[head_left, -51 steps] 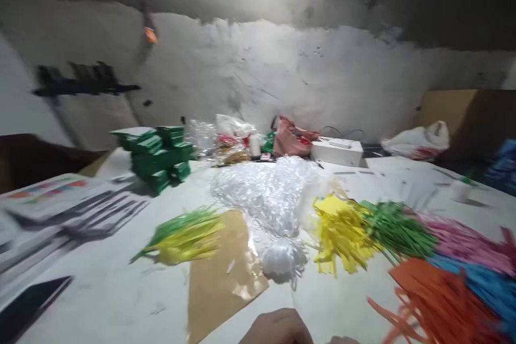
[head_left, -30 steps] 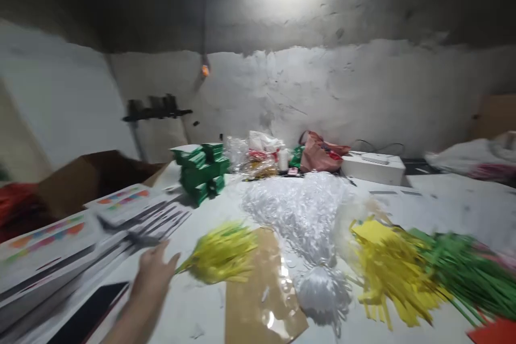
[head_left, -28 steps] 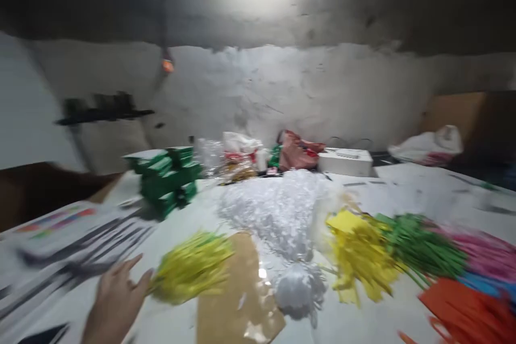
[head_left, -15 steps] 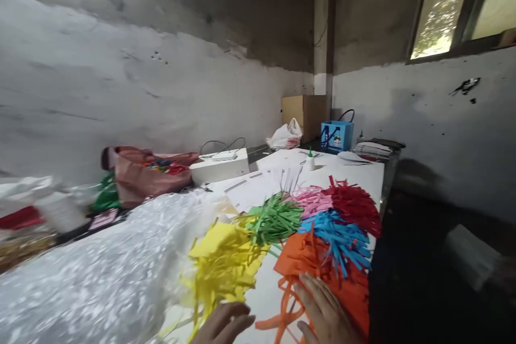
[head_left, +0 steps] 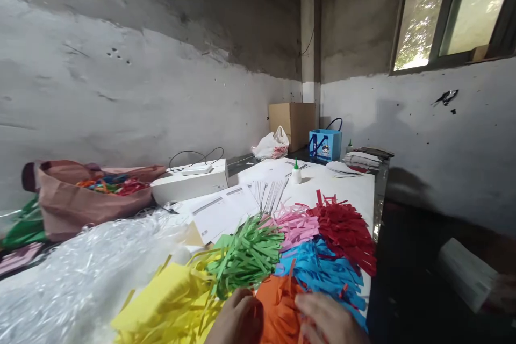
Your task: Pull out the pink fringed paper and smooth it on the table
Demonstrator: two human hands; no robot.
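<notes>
On the white table (head_left: 312,192), just right of the yellow strips (head_left: 167,303), lie the orange strips (head_left: 279,303), where the left hand (head_left: 237,320) has just come across to join the right hand (head_left: 332,320), so both now attend to them, left fingers bent, right ones loosely spread, though I can't tell whether either grips.
</notes>
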